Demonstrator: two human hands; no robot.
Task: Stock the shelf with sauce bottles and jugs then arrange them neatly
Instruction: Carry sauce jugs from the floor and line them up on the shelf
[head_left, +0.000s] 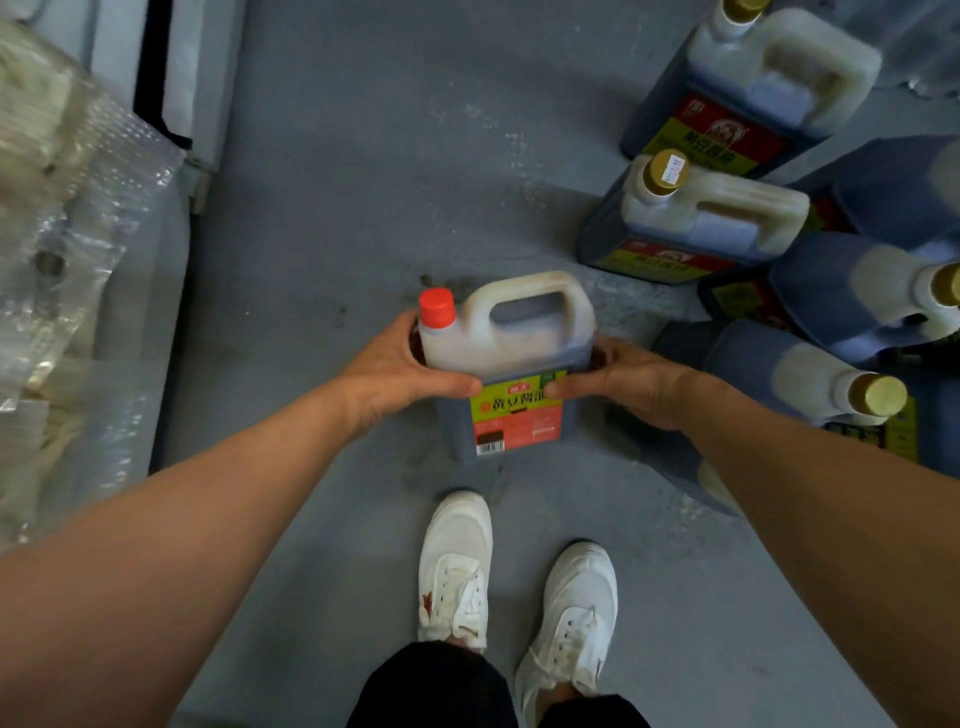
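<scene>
A person stands bent over a grey floor (337, 171), both bare arms reaching down to one jug of dark sauce (506, 364). The jug has a red cap (437, 307), a pale moulded handle on top and a yellow and red label facing the person. The left hand (402, 371) presses against the jug's cap-side wall with the thumb lying across the front, and the right hand (621, 382) grips the opposite wall the same way, so the jug is clasped between the two hands. It sits upright just ahead of the person's white shoes (514, 587); whether its base touches the floor or is lifted just off it I cannot tell.

To the right, more jugs of the same dark sauce crowd together on the floor, these with gold caps (666, 172). The nearest standing one (696, 223) is close to the held jug but apart from it, another (753, 88) stands behind it, and others lean or lie lower right.

On the far left, clear plastic packaging (67, 218) lies bunched beside a pale shelf unit (179, 78)
</scene>
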